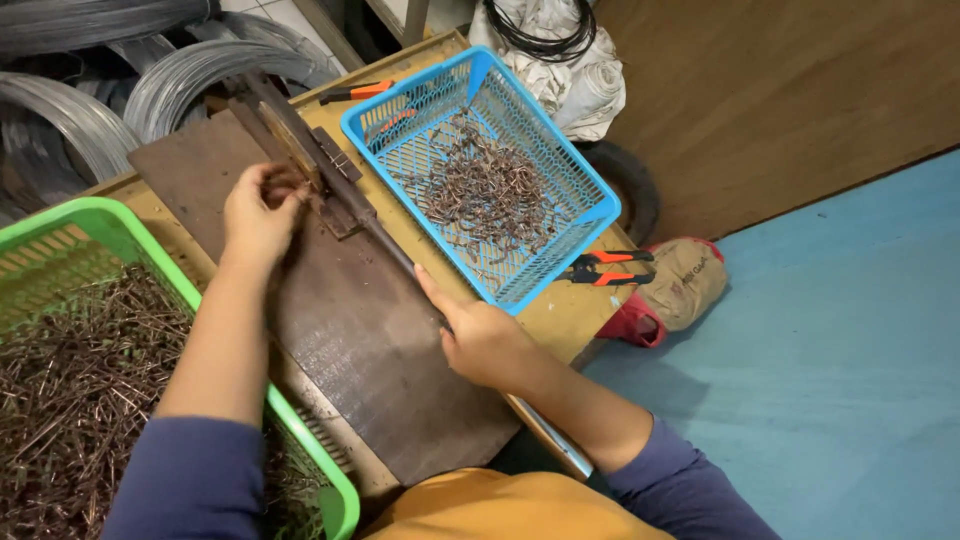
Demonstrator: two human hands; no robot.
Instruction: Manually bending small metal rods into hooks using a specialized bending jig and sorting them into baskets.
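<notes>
A person in dark blue sleeves and an ochre top is working a long dark metal lever tool (330,180) bolted across a worn dark wooden board (350,330), the right hand (485,340) clenching around the near end of the lever's handle, whose tip is disappearing inside the fist. The left hand (258,215) is pinching something small at the tool's hinged head, but the fingers are covering it and the piece itself cannot be made out. Two plastic mesh baskets are flanking the board: a blue rectangular basket (590,195) on the far side, holding a tangled heap of bent brown wire pieces (485,190) too many to count, and a green basket (110,215) at the near left, cut off by the frame and brimming with straight brown wire rods (80,390). Two orange-handled cutters are showing, one pair (605,268) lying on the yellowish workbench (560,310) just beside the blue basket's near corner, the other (355,92) half hidden behind its far edge. Several coils of grey wire (110,90) are crowding the upper left, running out of frame. The bench edge is dropping away at the right to open blue floor (830,380), where a tan and red sack (675,290) is slumping against it.
</notes>
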